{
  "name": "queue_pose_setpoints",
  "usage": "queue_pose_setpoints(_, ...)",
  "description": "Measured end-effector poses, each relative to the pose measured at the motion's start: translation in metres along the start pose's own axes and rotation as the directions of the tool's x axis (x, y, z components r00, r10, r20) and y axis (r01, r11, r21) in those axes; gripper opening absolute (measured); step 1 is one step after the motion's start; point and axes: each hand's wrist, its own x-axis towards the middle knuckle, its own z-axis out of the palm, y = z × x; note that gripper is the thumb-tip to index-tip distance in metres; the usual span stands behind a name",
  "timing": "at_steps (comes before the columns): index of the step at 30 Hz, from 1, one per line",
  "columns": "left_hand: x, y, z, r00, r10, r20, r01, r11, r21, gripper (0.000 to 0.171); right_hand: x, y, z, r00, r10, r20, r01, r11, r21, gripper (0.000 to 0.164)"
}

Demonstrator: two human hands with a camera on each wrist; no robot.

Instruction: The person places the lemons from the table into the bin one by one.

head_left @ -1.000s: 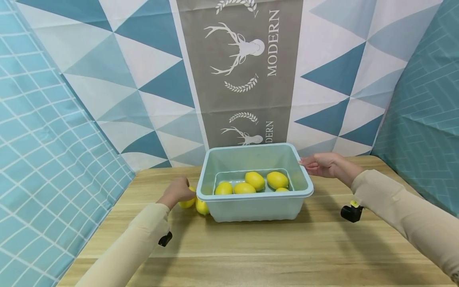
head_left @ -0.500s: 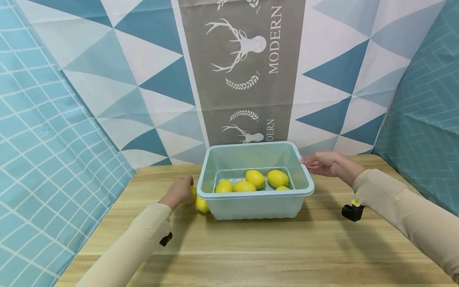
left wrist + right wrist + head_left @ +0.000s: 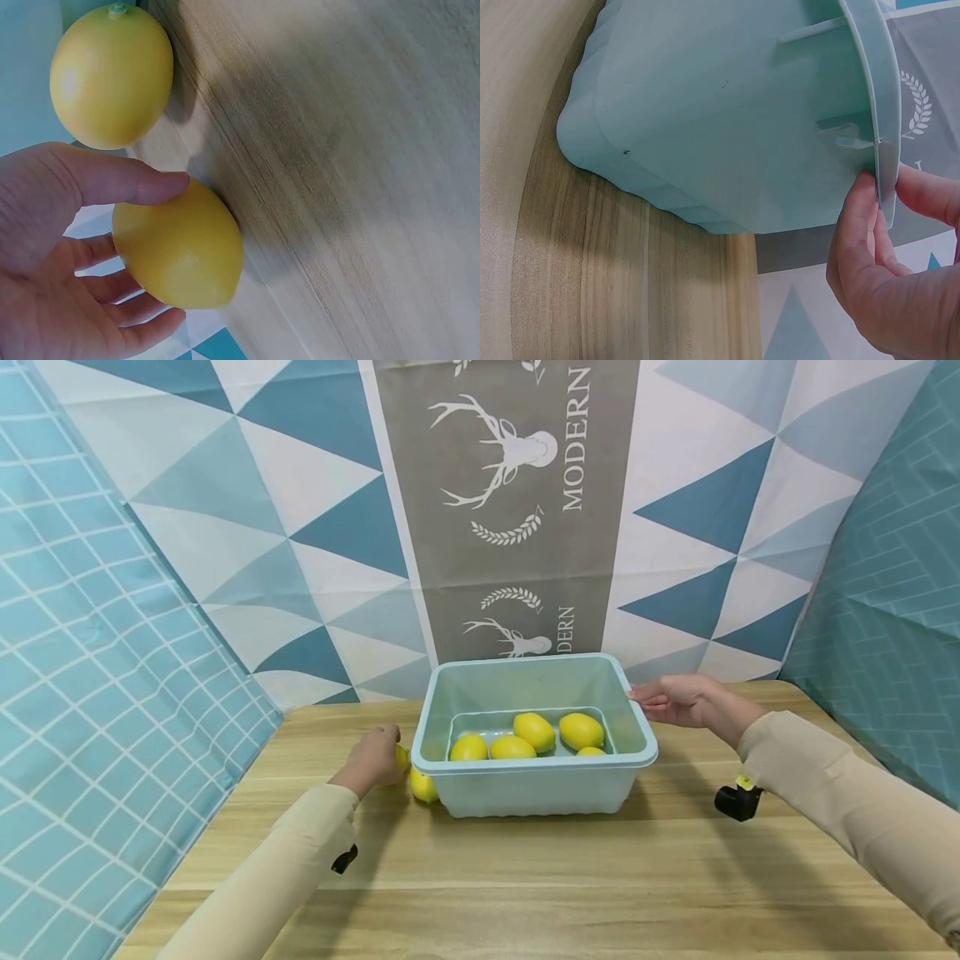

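Note:
My left hand (image 3: 373,760) is left of the pale green plastic tub (image 3: 532,792) and grips a yellow lemon (image 3: 184,259). In the left wrist view its thumb lies over the lemon and the fingers curl along the other side. A second lemon (image 3: 112,79) sits just beside it, close against the tub's wall. On the opposite side, my right hand (image 3: 678,702) pinches the tub's rim (image 3: 885,161), thumb over the outer lip and fingers beneath. Several lemons (image 3: 534,732) lie on the tub's floor, one partly hidden by the front rim.
Everything stands on a wood-grain table (image 3: 517,885). Patterned cloth (image 3: 510,527) hangs close behind the tub, with a blue gridded cloth (image 3: 97,693) at the left and a teal one (image 3: 885,635) at the right.
My left hand has closed around the outer lemon, covering more of it in the head view. The right hand stays at the tub's rim. The head view shifts slightly.

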Motion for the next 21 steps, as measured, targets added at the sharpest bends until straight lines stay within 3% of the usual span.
queue_pose_setpoints(7, 0.0, -0.0011, -0.0006, 1.0, -0.004, -0.008, 0.004, 1.0, -0.008, 0.039, -0.0005, 0.0003, 0.0002, 1.0, -0.004, -0.006, 0.004, 1.0, 0.004, 0.029)
queue_pose_setpoints(21, 0.0001, -0.0093, 0.0014, 0.987, 0.162, -0.017, -0.162, 0.987, 0.017, 0.042, 0.0007, 0.0008, -0.0005, 1.0, -0.003, -0.001, 0.003, 1.0, 0.006, 0.029)
